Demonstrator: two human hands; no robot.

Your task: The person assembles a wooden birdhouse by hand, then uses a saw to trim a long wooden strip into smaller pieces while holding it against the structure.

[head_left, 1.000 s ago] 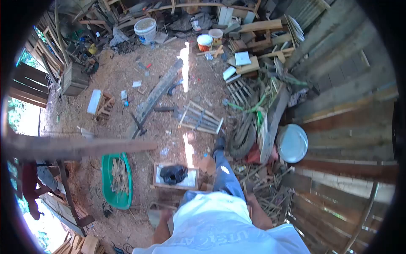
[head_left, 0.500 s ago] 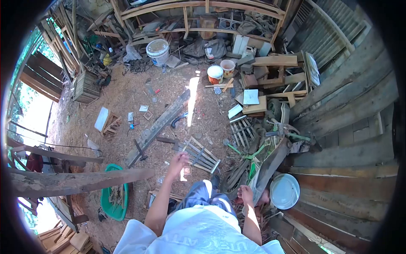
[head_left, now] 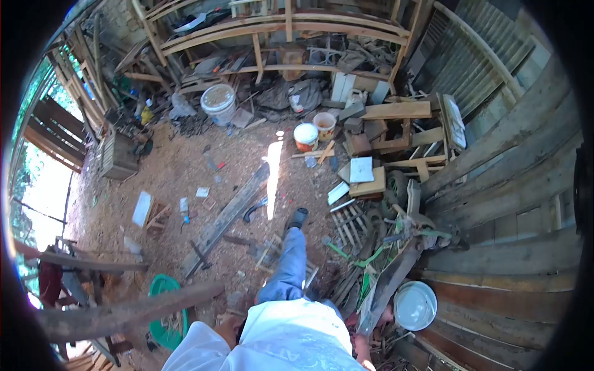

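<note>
My left hand (head_left: 229, 327) hangs low beside the white shirt, its fingers mostly hidden by the shirt and arm. Low on the other side, my right hand (head_left: 361, 343) is small and blurred, close to the lower end of a long grey board (head_left: 396, 266). One leg is stretched forward, its dark shoe (head_left: 299, 217) planted on the shavings-covered ground. Partly behind that leg lies a slatted wooden frame (head_left: 266, 255). A hammer (head_left: 200, 256) rests across a long plank (head_left: 226, 219), and a handsaw with a dark handle (head_left: 252, 212) lies beside it.
A green tub (head_left: 162, 285) stands at left beneath a thick beam (head_left: 130, 309). On the right are a bicycle (head_left: 402, 232) and a white bucket (head_left: 415, 305). Paint buckets (head_left: 305, 136) and stacked wood (head_left: 396, 111) are ahead; a plank wall (head_left: 501, 241) closes the right side.
Both hands have dropped back toward my body, the left one from in front of the slatted frame. One leg has stepped forward over the frame, and the view has shifted.
</note>
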